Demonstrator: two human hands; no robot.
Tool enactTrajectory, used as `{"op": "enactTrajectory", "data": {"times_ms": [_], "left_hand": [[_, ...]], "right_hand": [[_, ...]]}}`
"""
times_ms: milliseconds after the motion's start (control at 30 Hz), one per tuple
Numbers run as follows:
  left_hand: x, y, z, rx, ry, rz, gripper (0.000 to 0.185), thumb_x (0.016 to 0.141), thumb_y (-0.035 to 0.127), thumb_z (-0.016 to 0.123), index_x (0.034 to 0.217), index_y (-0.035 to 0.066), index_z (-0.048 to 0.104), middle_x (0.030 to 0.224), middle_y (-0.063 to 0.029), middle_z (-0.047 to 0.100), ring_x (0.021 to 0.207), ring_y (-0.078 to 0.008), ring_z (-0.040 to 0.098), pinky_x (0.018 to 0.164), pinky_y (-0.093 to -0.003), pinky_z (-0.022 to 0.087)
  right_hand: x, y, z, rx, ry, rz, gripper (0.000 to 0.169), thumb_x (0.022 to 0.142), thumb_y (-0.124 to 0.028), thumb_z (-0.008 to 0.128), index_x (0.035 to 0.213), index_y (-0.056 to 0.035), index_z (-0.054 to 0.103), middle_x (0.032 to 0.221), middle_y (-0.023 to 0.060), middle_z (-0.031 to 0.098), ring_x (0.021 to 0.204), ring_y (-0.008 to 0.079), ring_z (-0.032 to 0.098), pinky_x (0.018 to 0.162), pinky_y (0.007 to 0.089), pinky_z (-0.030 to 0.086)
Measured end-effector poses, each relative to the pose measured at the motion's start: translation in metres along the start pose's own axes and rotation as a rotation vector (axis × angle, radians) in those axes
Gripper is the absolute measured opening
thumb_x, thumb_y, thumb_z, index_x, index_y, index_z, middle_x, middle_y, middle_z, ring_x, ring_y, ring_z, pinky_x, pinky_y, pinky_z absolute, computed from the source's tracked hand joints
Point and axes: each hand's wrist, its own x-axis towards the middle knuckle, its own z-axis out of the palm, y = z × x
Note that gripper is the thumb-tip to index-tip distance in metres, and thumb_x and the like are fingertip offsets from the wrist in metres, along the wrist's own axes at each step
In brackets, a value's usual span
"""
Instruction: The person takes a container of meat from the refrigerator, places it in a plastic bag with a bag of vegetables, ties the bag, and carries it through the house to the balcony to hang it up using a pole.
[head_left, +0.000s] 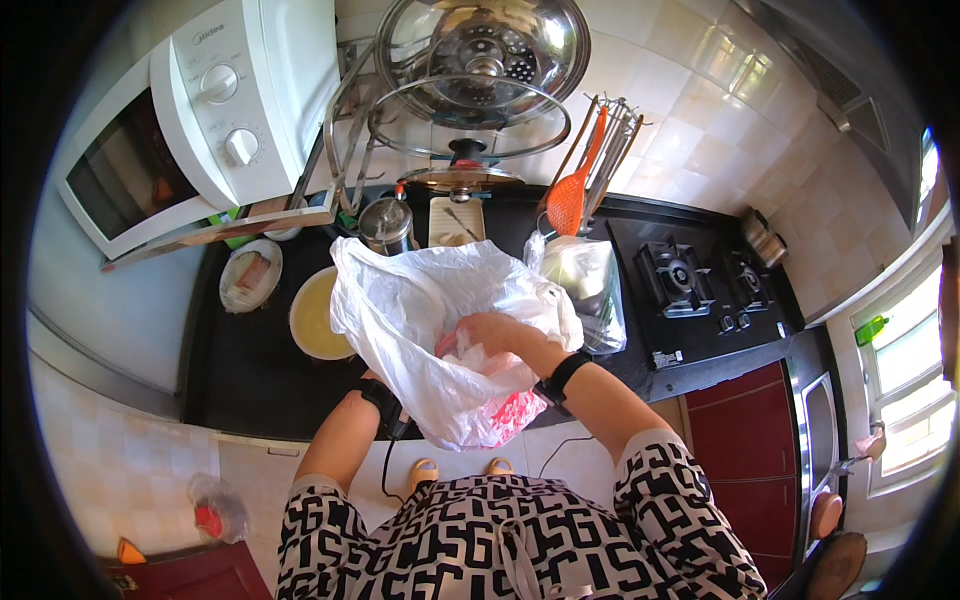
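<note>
A large white plastic bag (409, 300) with pink-red print stands wide open before me at the counter's front edge. My right hand (487, 334) reaches inside it, fingers bent around something pinkish in thin plastic (448, 343); the item itself is partly covered. My left hand is hidden behind the bag; only the forearm and black wrist strap show. Left of the bag, partly covered by it, stands a yellow round bowl (319, 315). Touching or close to the bag's right side is a clear plastic bag (596, 300) with pale and dark contents.
A plate with a wrapped piece of food (251, 276) lies on the black counter (232, 360) at left, under a white microwave (247, 97). Behind stand a metal pot (388, 223), a cream tray (456, 214), pan lids (484, 60) and an orange strainer (570, 199). A gas hob (679, 277) is at right.
</note>
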Motion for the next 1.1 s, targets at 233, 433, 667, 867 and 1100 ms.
{"op": "enactTrajectory", "data": {"times_ms": [233,433,667,867,1100], "left_hand": [[0.046,0.005,0.005,0.026,-0.079,-0.019,0.023,0.087,0.016,0.056,0.107,0.004,0.057,0.094,-0.0037,0.063,0.083,-0.0127,0.061,0.076,-0.0259,0.049],[0.03,0.029,0.034,0.263,-0.073,0.056,0.025,0.088,0.02,0.058,0.106,0.003,0.058,0.095,-0.0035,0.063,0.082,-0.0127,0.061,0.076,-0.0234,0.048],[-0.084,0.081,0.074,0.868,0.224,0.626,0.053,0.095,0.044,0.041,0.126,0.001,0.046,0.123,-0.0104,0.052,0.111,-0.0197,0.05,0.092,-0.0347,0.04],[-0.182,0.073,0.172,1.263,-0.055,1.159,0.092,0.078,0.059,0.06,0.135,-0.007,0.03,0.131,-0.0233,0.039,0.123,-0.0277,0.039,0.103,-0.0375,0.03],[-0.217,0.082,0.186,0.746,0.305,0.525,0.024,0.076,-0.001,0.061,0.1,-0.003,0.06,0.087,-0.006,0.063,0.071,-0.0068,0.054,0.069,-0.0238,0.045]], "right_hand": [[-0.037,-0.027,-0.016,0.01,-0.023,0.038,0.044,0.067,-0.003,0.063,0.11,-0.0092,0.059,0.106,0.0141,0.062,0.101,0.0358,0.058,0.084,0.0422,0.047],[-0.054,-0.04,-0.02,-0.026,-0.113,0.135,0.03,0.077,-0.013,0.057,0.106,-0.011,0.06,0.108,0.0128,0.061,0.1,0.0339,0.058,0.084,0.0421,0.047],[-0.074,-0.076,-0.031,0.019,0.233,0.108,0.036,0.083,-0.021,0.054,0.118,-0.0114,0.055,0.117,0.0145,0.056,0.109,0.0341,0.052,0.092,0.0431,0.042],[-0.139,-0.102,-0.035,0.114,0.372,-0.195,0.036,0.083,-0.023,0.058,0.114,-0.0065,0.057,0.11,0.0156,0.059,0.103,0.0348,0.055,0.091,0.0434,0.042],[-0.251,-0.108,-0.134,0.897,0.27,-0.584,0.035,0.09,-0.026,0.056,0.111,0.0021,0.057,0.097,0.0137,0.065,0.083,0.0244,0.064,0.073,0.032,0.05]]}}
